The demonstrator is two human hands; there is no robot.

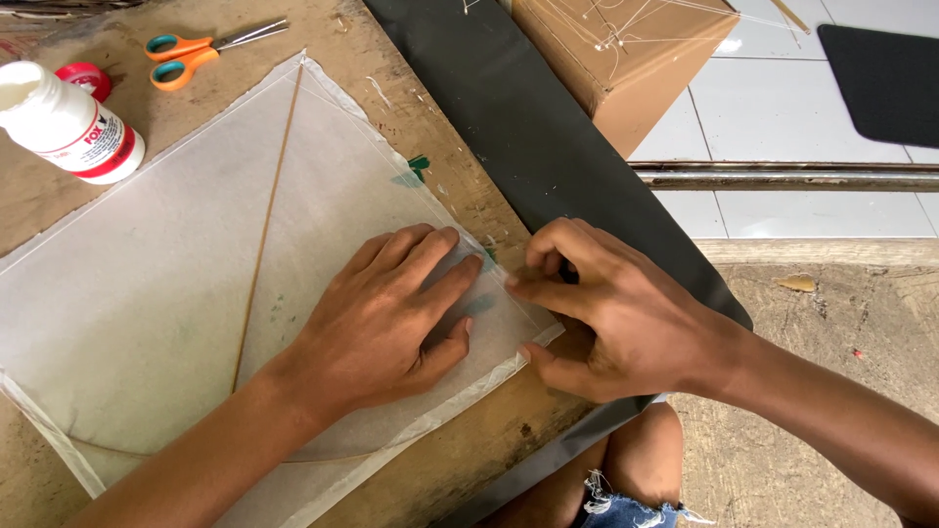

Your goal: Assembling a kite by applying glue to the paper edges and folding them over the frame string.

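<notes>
Worn wooden desk [88,210]: the translucent paper kite [147,284] lies flat, left hand [391,313] spread open pressing its right corner, right hand [611,318] pinching the corner's folded edge just beside it.

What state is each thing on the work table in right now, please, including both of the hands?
Translucent paper kite: spread flat, thin stick running along its middle.
Left hand: open, palm pressed flat on the kite.
Right hand: fingers pinching at the kite's corner edge.
White glue bottle: lying on its side, uncapped.
Red cap: off, beside the bottle.
Orange-handled scissors: closed, lying flat.
Cardboard box: shut.
</notes>
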